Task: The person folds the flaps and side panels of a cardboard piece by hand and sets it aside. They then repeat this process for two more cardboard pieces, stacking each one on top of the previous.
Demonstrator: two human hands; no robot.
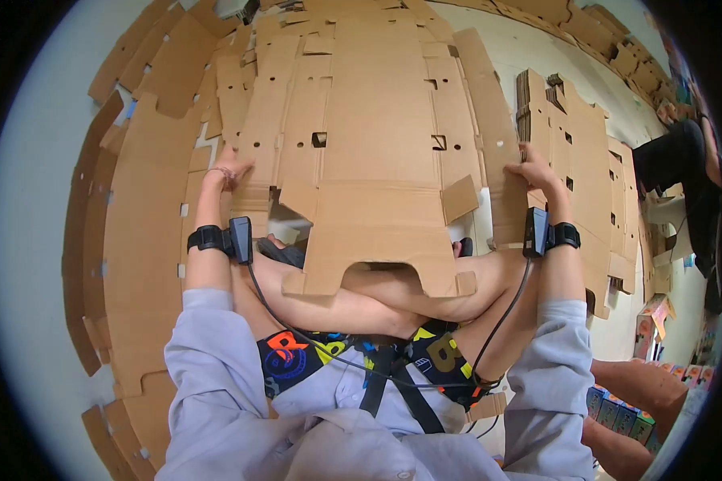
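Observation:
A large flat die-cut cardboard sheet [381, 120] lies in front of me, its near end with a curved cut-out resting over my crossed legs. It has slots, small holes and fold lines along both sides. My left hand [231, 167] grips its left edge, thumb on top and the other fingers partly hidden. On the opposite side my right hand [535, 170] grips the raised right side flap [489, 104], thumb on the inner face. Two small flaps, a left one [299, 200] and a right one [460, 199], stick out near the front fold.
Stacked cardboard blanks [582, 152] lie on the right, and more cardboard sheets [148, 240] lie on the left. Another person's dark-clothed leg [670, 160] is at the far right. Colourful small boxes [622, 417] stand at the lower right, near a bare limb.

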